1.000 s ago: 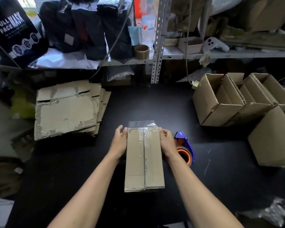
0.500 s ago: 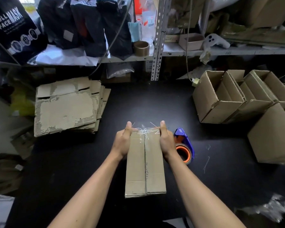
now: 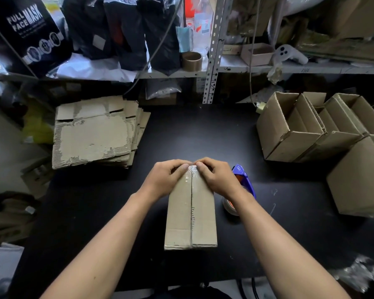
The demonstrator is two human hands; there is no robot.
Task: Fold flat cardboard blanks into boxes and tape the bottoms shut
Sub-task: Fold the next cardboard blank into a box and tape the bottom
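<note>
At the near middle of the black bench (image 3: 181,130), the box (image 3: 191,214) stood bottom-up, a strip of clear tape (image 3: 191,175) running along its centre seam. Both hands met at its far edge: the left hand (image 3: 166,180) and the right hand (image 3: 218,179) lay with curled fingers over that edge, thumbs nearly touching, pressing the tape end down onto the far face. Neither gripped anything else.

The box looked light and hollow, its corrugated walls stiff along the creases but likely to dent under hard pressure on an open panel. It would best be taken by its two long sides or by the corners, where the board is firmest. The tape seemed slick and prone to wrinkle.

The tape dispenser (image 3: 243,182) lay just right of the box; flat blanks (image 3: 93,134) were stacked far left, finished boxes (image 3: 311,128) far right.
</note>
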